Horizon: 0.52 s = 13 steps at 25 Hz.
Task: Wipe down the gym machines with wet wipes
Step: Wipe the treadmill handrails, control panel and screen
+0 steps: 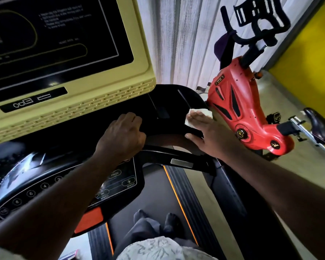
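A: Nearest the lens?
B: Shirt, bottom centre, pale print. One. Past it, two feet in dark socks on the belt.
A: Hands?
B: Two, both bare. Left hand mid-frame, fingers curled over the bar, gripping it. Right hand just right of it, fingers straight and together, pressed flat on the wipe. Its thumb is spread left and lies on the tray edge.
A: Wipe count, place?
B: One, white, folded. Centre-right of frame, on the right end of the black tray. Mostly under the fingers, with bits showing above and left of them.
A: Machines?
B: Two. One treadmill, fills left and centre. One red bike, right of frame, just beside the tray.
A: Treadmill parts?
B: One screen, upper left, dark, yellow frame, text too blurred to read. One panel under the left forearm with round number buttons, PROG and two SPEED keys. One orange pad, lower left of centre. One silver plate on the bar. Two orange stripes flank the belt.
A: Bike parts?
B: One dark saddle at the right edge, one black handlebar top right.
A: Background?
B: White curtain top centre, yellow wall far right.
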Available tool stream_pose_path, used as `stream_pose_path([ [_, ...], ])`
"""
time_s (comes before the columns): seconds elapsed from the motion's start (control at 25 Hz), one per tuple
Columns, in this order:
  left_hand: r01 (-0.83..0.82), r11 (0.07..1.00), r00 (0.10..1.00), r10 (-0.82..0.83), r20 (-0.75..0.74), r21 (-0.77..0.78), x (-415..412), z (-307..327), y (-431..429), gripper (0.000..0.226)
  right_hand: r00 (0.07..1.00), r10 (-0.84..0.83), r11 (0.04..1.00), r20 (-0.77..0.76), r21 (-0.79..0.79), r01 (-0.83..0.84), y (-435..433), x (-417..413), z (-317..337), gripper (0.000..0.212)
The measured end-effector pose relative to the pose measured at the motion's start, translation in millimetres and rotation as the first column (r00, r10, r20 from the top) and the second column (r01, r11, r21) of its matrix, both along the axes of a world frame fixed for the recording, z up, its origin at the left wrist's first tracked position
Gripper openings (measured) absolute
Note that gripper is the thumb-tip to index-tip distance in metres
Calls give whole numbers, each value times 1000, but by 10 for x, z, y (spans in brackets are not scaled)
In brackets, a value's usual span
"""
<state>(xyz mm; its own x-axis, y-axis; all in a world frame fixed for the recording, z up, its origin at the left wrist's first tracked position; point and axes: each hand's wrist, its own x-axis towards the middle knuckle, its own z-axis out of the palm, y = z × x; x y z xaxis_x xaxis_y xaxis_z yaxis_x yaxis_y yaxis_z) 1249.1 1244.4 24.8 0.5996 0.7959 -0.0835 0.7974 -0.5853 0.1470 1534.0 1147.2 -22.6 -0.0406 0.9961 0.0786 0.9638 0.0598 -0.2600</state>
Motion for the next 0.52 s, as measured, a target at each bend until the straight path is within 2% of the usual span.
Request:
stream_pose_path([
  [0.12,3,1000,1000,-3,-15,-1,-3,-22,14,41,1000,4,988,-29,-153,-9,276,115,67,100],
  [0.2,-2,1000,1000,2,-8,3,-9,-45,22,38,997,71,974,-40,-214,-78,578,142,111,107],
  [0.32,-12,1000,1000,12,15,-2,9,-64,44,31,937,319,927,140,-251,-278,803,249,184,113],
  [0.44,-18,1000,999,17,32,20,-1,-56,32,27,878,393,902,272,-299,-311,821,169,282,105],
  [0.52,-29,999,999,28,42,17,-1,-40,22,28,855,395,906,336,-294,-303,867,61,339,79],
])
